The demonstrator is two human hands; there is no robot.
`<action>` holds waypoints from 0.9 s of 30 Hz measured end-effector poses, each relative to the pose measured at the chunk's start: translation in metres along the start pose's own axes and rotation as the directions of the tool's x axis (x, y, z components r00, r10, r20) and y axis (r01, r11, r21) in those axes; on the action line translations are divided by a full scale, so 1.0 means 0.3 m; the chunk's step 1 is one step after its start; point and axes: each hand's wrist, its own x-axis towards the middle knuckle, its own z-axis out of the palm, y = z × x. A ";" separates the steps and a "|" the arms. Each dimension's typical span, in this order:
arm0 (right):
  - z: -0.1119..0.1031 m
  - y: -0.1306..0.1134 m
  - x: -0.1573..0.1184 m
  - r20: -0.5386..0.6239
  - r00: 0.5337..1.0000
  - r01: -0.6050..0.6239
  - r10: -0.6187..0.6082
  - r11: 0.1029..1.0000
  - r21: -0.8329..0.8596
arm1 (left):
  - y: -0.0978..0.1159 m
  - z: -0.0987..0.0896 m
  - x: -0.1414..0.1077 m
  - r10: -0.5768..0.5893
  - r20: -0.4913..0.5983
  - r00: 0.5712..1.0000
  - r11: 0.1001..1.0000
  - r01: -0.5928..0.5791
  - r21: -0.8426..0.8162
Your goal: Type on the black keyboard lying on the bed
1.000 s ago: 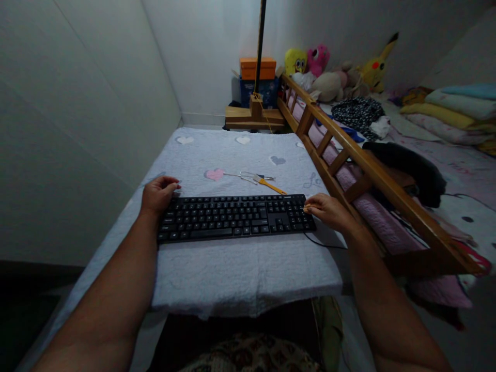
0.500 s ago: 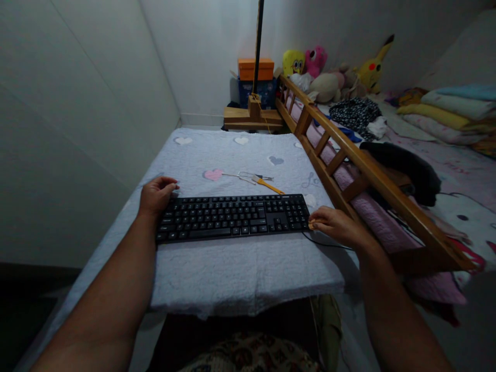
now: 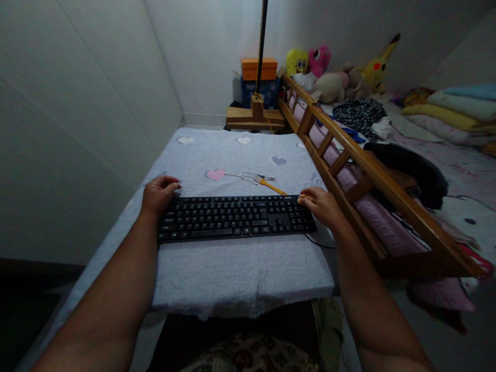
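Note:
A black keyboard (image 3: 228, 219) lies flat on the cloth-covered table, its number pad on the right. At its far left corner rests my left hand (image 3: 158, 194), fingers loosely curled and apart with nothing between them. My right hand (image 3: 320, 204) is closed on a small orange-tan cloth (image 3: 305, 199), mostly hidden by the fingers, against the far right corner of the keyboard. Behind the keyboard lie a brush (image 3: 271, 186) with a yellow handle and pale bristles, and thin tweezers-like metal tools (image 3: 242, 176).
A light blue cloth with hearts (image 3: 217, 279) covers the table. Along the right runs a wooden bed rail (image 3: 360, 160), near my right arm. Beyond the table stand a wooden base with a dark pole (image 3: 258, 116) and an orange box (image 3: 259, 68). The keyboard's cable (image 3: 320, 244) trails right.
My right hand has moved away from me along the keyboard's right end, from the near corner to the far corner, still holding the small cloth. My left hand stays in place.

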 end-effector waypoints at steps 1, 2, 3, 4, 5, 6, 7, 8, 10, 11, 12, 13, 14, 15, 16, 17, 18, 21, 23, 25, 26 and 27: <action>0.007 0.003 0.009 0.003 1.000 0.005 -0.005 1.000 -0.023 | -0.002 0.000 0.002 -0.001 0.001 1.000 1.000 0.001 -0.001; 0.012 0.007 0.015 0.012 1.000 0.009 -0.008 0.999 -0.046 | -0.003 0.000 0.003 -0.003 0.003 1.000 1.000 0.003 -0.001; 0.014 0.012 0.018 0.025 1.000 0.010 -0.008 0.998 -0.066 | -0.003 0.000 0.003 -0.006 0.004 1.000 1.000 0.006 -0.001; 0.015 0.017 0.018 0.040 0.999 0.007 -0.004 0.997 -0.082 | -0.002 0.000 0.002 -0.008 0.003 1.000 1.000 0.008 0.000; 0.015 0.023 0.016 0.055 0.998 -0.001 0.006 0.996 -0.093 | -0.001 0.000 0.000 -0.008 0.001 1.000 1.000 0.008 0.000; 0.013 0.028 0.012 0.069 0.997 -0.009 0.016 0.995 -0.098 | 0.002 0.000 -0.002 -0.008 0.001 1.000 1.000 0.008 -0.002; 0.010 0.033 0.007 0.087 0.996 -0.014 0.023 0.995 -0.102 | 0.004 0.000 -0.004 -0.009 0.002 1.000 1.000 0.009 -0.006; 0.007 0.037 0.001 0.106 0.994 -0.014 0.025 0.994 -0.105 | 0.006 0.000 -0.006 -0.009 0.003 1.000 1.000 0.009 -0.010; -0.005 0.040 -0.015 0.153 0.988 0.004 0.014 0.993 -0.115 | 0.009 0.000 -0.011 -0.012 0.000 1.000 1.000 0.012 -0.017; -0.012 0.039 -0.024 0.179 0.984 0.018 0.004 0.992 -0.121 | 0.010 0.000 -0.012 -0.013 -0.001 1.000 1.000 0.013 -0.017; -0.020 0.036 -0.033 0.201 0.980 0.031 -0.006 0.992 -0.126 | 0.010 0.000 -0.013 -0.013 -0.003 1.000 1.000 0.013 -0.017; -0.028 0.032 -0.043 0.222 0.975 0.042 -0.013 0.991 -0.127 | 0.010 0.001 -0.014 -0.010 -0.005 1.000 1.000 0.010 -0.016; -0.036 0.027 -0.054 0.242 0.970 0.051 -0.018 0.990 -0.128 | 0.010 0.001 -0.015 -0.008 -0.005 1.000 1.000 0.008 -0.012; -0.043 0.021 -0.065 0.260 0.965 0.056 -0.020 0.990 -0.130 | 0.010 0.001 -0.016 -0.009 -0.005 1.000 1.000 0.009 -0.008; -0.050 0.014 -0.077 0.275 0.961 0.057 -0.018 0.989 -0.134 | 0.011 0.001 -0.016 -0.015 -0.005 1.000 1.000 0.015 -0.005; -0.056 0.007 -0.089 0.289 0.957 0.055 -0.013 0.989 -0.136 | 0.013 0.001 -0.017 -0.023 -0.005 1.000 1.000 0.023 -0.005; -0.060 0.001 -0.101 0.302 0.953 0.051 -0.007 0.989 -0.139 | 0.015 0.002 -0.017 -0.030 -0.005 1.000 1.000 0.030 -0.007; -0.070 -0.013 -0.137 0.328 0.945 0.046 0.001 0.990 -0.136 | 0.017 0.001 -0.016 -0.024 -0.003 1.000 1.000 0.024 0.006; -0.075 -0.018 -0.159 0.340 0.940 0.053 -0.007 0.991 -0.127 | 0.012 0.001 -0.011 -0.011 -0.002 1.000 1.000 0.011 0.021; -0.082 -0.020 -0.177 0.354 0.935 0.063 -0.021 0.992 -0.109 | 0.002 0.001 -0.006 -0.007 0.004 1.000 1.000 0.007 0.026; -0.087 -0.022 -0.183 0.366 0.930 0.068 -0.028 0.993 -0.098 | -0.002 0.001 -0.004 -0.006 0.005 1.000 1.000 0.006 0.024; -0.092 -0.023 -0.187 0.381 0.924 0.072 -0.033 0.994 -0.087 | -0.006 0.001 -0.002 -0.004 0.006 1.000 1.000 0.004 0.022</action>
